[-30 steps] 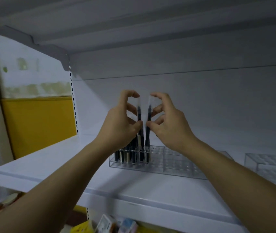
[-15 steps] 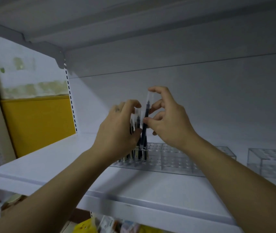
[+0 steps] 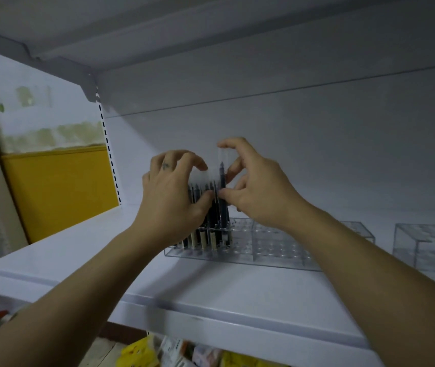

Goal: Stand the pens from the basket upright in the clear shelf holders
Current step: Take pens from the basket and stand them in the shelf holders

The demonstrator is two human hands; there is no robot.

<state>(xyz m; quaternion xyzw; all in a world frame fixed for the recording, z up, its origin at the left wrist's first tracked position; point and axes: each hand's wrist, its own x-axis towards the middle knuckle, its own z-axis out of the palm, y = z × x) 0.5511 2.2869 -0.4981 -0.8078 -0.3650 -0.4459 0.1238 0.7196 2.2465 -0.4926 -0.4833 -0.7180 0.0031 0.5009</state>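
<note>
Both hands are up at the white shelf, mid-frame. The right hand pinches one pen, a dark barrel with a clear cap. The index fingertip sits on the cap top and the thumb presses the barrel lower down, so the grip is narrow. The other fingers are loosely curled at 3 o'clock of the pen. The pen is upright, and its lower end goes down into the clear holder at the 3 o'clock edge of the standing pens. I cannot tell if it is fully seated, because the base is hidden among the others.

The left hand is curled over and round the standing pens from their 9 o'clock side. Its fingers arch over the cap tops and the thumb lies against the barrels, holding the bunch. The cap area under the fingers is blurred.

The standing pens fill the 9 o'clock end of the clear holder, with dark barrels and pale bands low down. The rest of the holder's holes, toward 3 o'clock, show no pens.

A second clear holder sits on the same shelf at 3 o'clock of the first one, apart from it and partly cut off by the frame edge.

A yellow panel is at 9 o'clock, beyond the shelf end. Blurry yellow and white packets are at 6 o'clock, under the shelf. An upper shelf runs across at 12 o'clock.
</note>
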